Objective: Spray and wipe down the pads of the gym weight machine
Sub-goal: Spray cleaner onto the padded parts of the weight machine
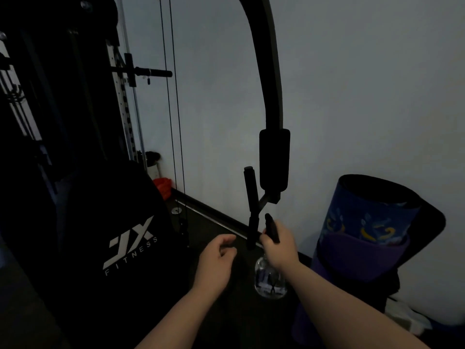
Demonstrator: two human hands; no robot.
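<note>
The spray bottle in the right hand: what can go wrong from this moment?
1. The right hand grips the spray bottle by its dark head only, so the clear body hangs and may swing into the handle bar beside it.
2. The arm pad sits close to the pale wall, so spray may land on the wall.
3. No cloth shows in the left hand, so the spray may stay unwiped.

1. You have one view only, from the camera on your head, wide-angle, so no second view shares the scene.
2. It looks forward and down, toward the wall (364, 84) filling the upper right of the frame.
3. Your forearms enter from the bottom edge, near the lens.
</note>
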